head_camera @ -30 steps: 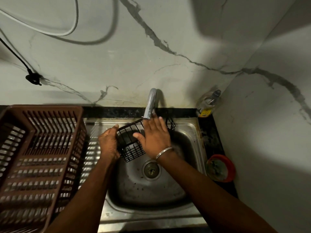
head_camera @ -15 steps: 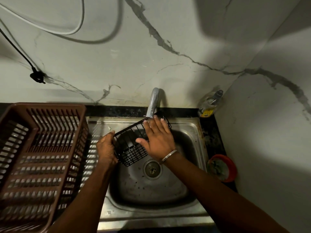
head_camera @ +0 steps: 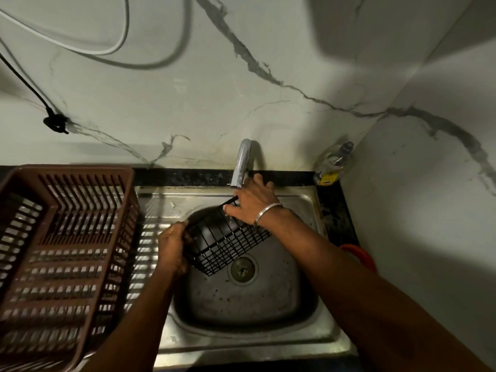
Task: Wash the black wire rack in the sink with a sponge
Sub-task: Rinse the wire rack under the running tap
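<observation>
The black wire rack (head_camera: 224, 247), a small open-topped grid basket, is held tilted above the bowl of the stainless-steel sink (head_camera: 241, 307). Its lower corner hangs just over the round drain (head_camera: 243, 268) and its far edge rises to the spout of the chrome tap (head_camera: 241, 162).

The left hand (head_camera: 171, 248) grips the rack's left end, its fingers (head_camera: 185, 238) curled round the wires. The right hand (head_camera: 252, 202), a silver bangle (head_camera: 267, 210) on its wrist, lies over the rack's far corner just below the spout. Its thumb is against the rim and its fingers are fairly straight, and I cannot tell whether it pinches the wire or only rests there.

No sponge shows anywhere, and no foam is visible on the rack. It is too dim to tell whether water is running. By my judgement this is a wetting or rinsing step at the tap, but the frame does not settle which. If it is wetting, the scrub and final rinse are left.

A brown slatted plastic dish basket (head_camera: 64, 251) sits on the draining surface to the left. A clear bottle (head_camera: 334, 162) stands in the back right corner.
</observation>
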